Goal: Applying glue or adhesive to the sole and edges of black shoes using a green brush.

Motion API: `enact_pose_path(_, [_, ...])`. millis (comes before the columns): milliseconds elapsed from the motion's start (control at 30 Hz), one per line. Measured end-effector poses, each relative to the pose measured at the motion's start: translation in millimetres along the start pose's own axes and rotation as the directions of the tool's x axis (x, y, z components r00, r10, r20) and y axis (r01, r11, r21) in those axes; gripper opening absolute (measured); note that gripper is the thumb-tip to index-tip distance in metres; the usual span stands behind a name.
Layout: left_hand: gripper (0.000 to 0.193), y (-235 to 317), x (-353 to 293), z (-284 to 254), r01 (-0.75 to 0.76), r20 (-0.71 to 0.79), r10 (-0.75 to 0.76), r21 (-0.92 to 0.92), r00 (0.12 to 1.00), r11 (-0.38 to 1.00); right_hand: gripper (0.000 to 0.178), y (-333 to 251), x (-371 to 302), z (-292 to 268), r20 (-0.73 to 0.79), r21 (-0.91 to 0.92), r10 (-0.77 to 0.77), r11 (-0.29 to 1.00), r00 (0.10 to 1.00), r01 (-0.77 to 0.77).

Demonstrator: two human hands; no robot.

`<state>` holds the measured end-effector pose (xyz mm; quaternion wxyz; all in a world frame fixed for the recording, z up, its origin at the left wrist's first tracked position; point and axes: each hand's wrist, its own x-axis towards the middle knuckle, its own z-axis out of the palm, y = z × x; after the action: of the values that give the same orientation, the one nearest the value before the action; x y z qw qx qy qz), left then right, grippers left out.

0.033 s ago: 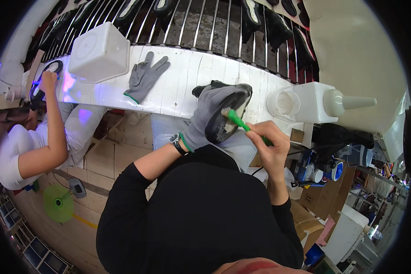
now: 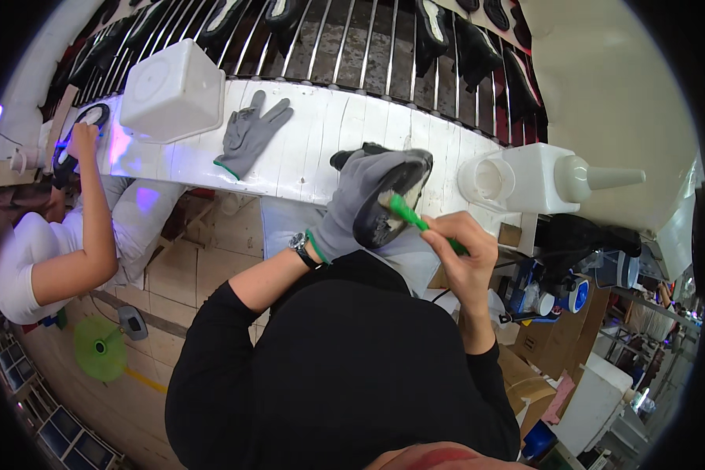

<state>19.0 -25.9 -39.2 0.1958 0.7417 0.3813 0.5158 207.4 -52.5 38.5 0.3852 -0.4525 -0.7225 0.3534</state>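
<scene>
My left hand (image 2: 343, 210), in a grey knit glove with a green cuff, is wrapped round a black shoe (image 2: 374, 225) and tilts its underside up toward me. The shoe's bottom is dark along the edge, with a pale strip in the middle. Bare and closed, my right hand (image 2: 466, 247) grips a green-handled brush (image 2: 410, 213). Its light bristles touch the shoe's underside. A spare grey glove (image 2: 251, 137) lies flat on the white bench (image 2: 309, 129), left of the shoe.
An upturned white square tub (image 2: 168, 90) stands at the bench's left. On the right are a clear cup (image 2: 486, 178) and a white bottle (image 2: 536, 176) lying on its side. Beyond the bench, a metal roller rack (image 2: 364, 55) carries several black shoes. A co-worker's arm (image 2: 82, 270) works at far left.
The brush has shifted slightly toward me along the shoe's underside. Both hands keep their hold.
</scene>
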Motion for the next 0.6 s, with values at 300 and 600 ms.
enact_pose_path(300, [0.068, -5, -9, -18, 0.087, 0.21, -0.078, -0.035, 0.974, 0.996, 0.013, -13, 12, -6, 0.144, 0.049, -0.22, 0.975, 0.965, 0.215])
enact_pose_path(600, [0.053, -18, -26, -1, 0.318, 0.254, -0.287, -0.088, 0.924, 0.944, 0.01, 16, -9, 18, -0.143, 0.296, 0.366, 0.902, 0.92, -0.313])
